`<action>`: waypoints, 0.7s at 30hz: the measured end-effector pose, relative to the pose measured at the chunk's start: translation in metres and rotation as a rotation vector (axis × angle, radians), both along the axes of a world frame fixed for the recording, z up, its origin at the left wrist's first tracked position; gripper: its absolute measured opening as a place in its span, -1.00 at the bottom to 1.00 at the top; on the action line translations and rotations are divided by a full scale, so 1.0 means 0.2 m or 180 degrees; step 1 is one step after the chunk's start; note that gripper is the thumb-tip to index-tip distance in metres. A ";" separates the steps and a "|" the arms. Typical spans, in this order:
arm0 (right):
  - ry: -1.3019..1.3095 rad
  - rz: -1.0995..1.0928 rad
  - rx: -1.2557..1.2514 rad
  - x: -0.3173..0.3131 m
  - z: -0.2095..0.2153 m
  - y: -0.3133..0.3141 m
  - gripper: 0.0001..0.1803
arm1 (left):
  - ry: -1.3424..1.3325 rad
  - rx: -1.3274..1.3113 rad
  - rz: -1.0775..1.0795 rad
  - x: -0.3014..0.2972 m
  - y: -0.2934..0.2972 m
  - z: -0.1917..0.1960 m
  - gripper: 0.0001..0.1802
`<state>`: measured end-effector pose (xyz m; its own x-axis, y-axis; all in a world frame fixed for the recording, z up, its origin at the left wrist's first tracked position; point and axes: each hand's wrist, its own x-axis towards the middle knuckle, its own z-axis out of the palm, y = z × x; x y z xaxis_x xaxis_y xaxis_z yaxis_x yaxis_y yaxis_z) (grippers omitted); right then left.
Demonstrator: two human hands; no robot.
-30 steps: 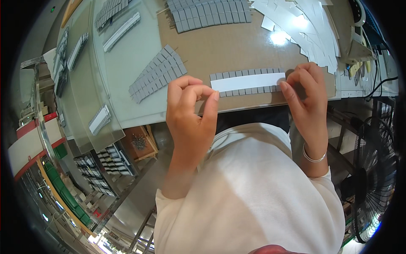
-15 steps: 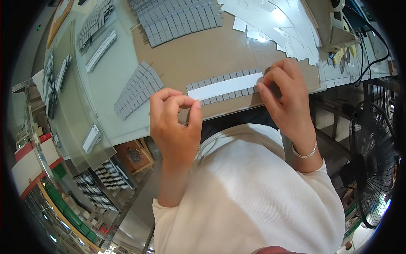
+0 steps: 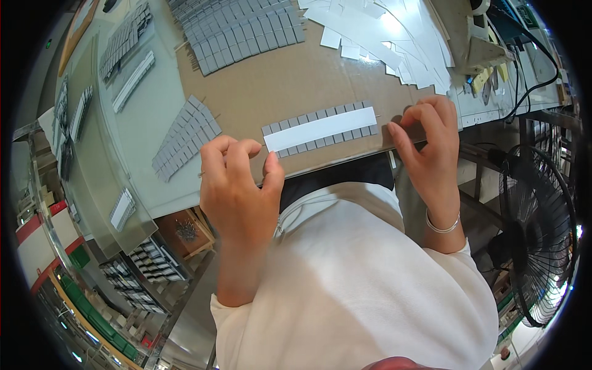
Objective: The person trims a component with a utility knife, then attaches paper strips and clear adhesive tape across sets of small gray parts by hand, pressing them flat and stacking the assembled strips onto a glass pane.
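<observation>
Flat on the brown board lies a band of small grey rectangular pieces (image 3: 296,124), with a white strip (image 3: 320,127) along its middle; thin pins seem to poke out at its ends. My left hand (image 3: 237,179) is at the band's left end, thumb and fingers apart, the thumb tip close to the lower left corner. Past the right end hovers my right hand (image 3: 431,132), its thumb and index finger parted with nothing between them. Left of the band, a fan of several similar grey bands (image 3: 188,137) rests across the board's edge.
Rows of grey bands (image 3: 243,43) cover the back of the brown board (image 3: 246,92), and loose white sheets (image 3: 394,37) overlap at the back right. More finished-looking strips (image 3: 134,81) lie on the glass-like tabletop at left. A black fan (image 3: 536,234) stands at right.
Both hands have let go of the band's ends. The right hand has drawn off to the right, the left slightly outward with its fingers spread. The view has shifted a little.
</observation>
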<state>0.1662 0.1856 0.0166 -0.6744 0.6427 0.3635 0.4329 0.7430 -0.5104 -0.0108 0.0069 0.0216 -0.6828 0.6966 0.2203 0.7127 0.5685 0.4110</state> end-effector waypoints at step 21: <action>-0.1646 0.1385 0.0807 0.13 0.06 0.08 -0.33 | 0.0633 -0.0415 -0.1086 0.08 -0.05 0.00 -0.54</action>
<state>0.1916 0.2009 0.0288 -0.9762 0.2149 0.0309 0.2104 0.9715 -0.1092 0.0045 -0.0030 0.0215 -0.3610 0.9064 0.2194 0.9274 0.3243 0.1865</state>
